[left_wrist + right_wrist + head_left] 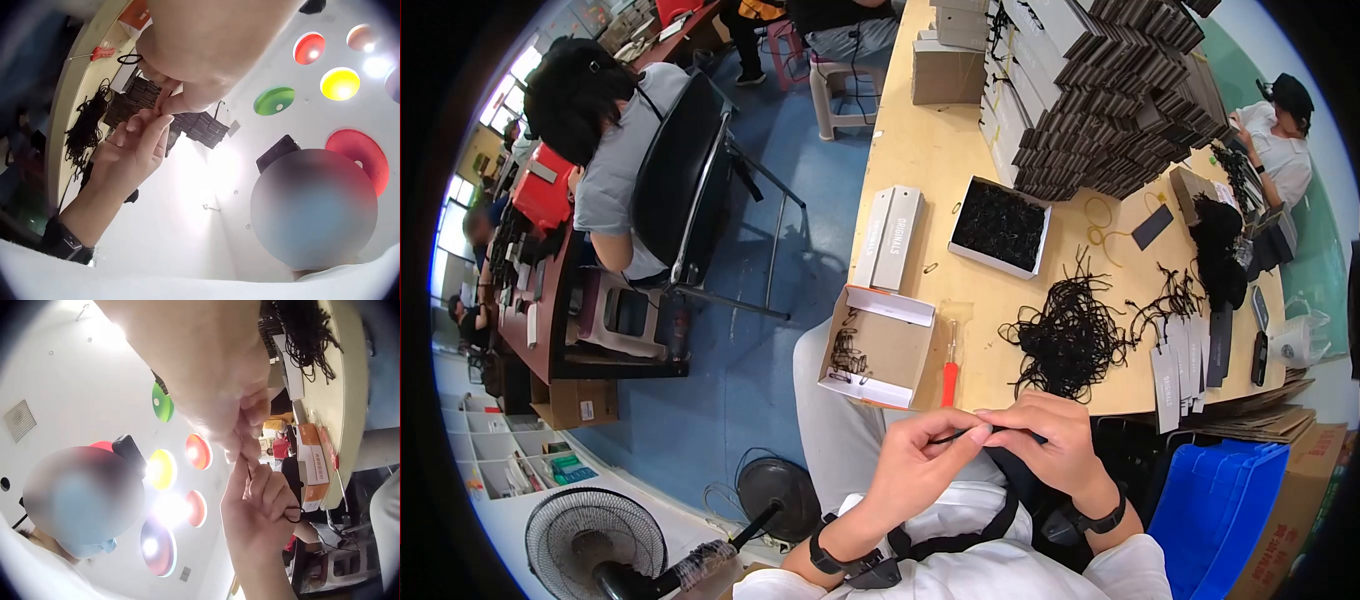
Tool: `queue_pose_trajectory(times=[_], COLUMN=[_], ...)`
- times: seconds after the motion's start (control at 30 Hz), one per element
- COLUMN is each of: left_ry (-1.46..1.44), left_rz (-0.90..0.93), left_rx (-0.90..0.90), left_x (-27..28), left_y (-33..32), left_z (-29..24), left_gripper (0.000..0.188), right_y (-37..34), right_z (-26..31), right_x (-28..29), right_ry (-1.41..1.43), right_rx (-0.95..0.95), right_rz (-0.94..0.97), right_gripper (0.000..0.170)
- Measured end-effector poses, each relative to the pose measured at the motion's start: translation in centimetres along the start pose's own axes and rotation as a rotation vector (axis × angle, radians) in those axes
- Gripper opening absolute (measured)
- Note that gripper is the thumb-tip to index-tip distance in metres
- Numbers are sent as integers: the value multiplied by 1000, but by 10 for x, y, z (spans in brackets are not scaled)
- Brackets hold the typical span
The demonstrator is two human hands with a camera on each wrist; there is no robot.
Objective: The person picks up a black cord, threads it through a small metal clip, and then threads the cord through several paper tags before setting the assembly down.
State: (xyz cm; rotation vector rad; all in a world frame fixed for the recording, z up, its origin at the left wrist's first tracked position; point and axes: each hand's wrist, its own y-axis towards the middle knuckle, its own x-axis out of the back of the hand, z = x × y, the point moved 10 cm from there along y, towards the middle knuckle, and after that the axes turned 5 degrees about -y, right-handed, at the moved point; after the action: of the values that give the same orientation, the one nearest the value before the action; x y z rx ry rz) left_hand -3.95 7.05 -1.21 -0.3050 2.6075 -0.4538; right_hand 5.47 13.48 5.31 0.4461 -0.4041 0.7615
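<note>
At the near edge of the table (pixel 990 345), this person draws both forearms inward until the left hand (pixel 930 462) and right hand (pixel 1050 440) meet. On each, the thumb and forefinger pinch closely, fingertips almost touching the other hand's, other fingers curled.

Blue floor (pixel 820 240) runs between the pale wooden table (pixel 900 150) on the right and a dark reddish desk (pixel 547 325) on the left. A black chair (pixel 665 195) stands at that desk; farther off I see a white stool (pixel 847 72). Windows (pixel 498 100) shine at far left, a fan (pixel 595 545) stands near left, and round coloured lamps (pixel 340 84) dot the white ceiling (pixel 281 69).
</note>
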Motion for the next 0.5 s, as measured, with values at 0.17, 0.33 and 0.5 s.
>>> queue_pose_trajectory(times=[0.17,0.33,0.5], left_ry=[114,240,173], left_rz=[-16,78,187], left_rx=[45,-94,-133], left_x=[-1,-2,-10], left_y=[-2,-5,-8], left_z=[0,-13,-17], left_gripper=[16,22,17], right_y=[-4,-8,-14], right_z=[6,3,-6], right_x=[7,0,-2], right_ry=[-198,-188,-9], right_rx=[128,114,-6], right_rz=[-107,61,196], right_gripper=[17,11,9])
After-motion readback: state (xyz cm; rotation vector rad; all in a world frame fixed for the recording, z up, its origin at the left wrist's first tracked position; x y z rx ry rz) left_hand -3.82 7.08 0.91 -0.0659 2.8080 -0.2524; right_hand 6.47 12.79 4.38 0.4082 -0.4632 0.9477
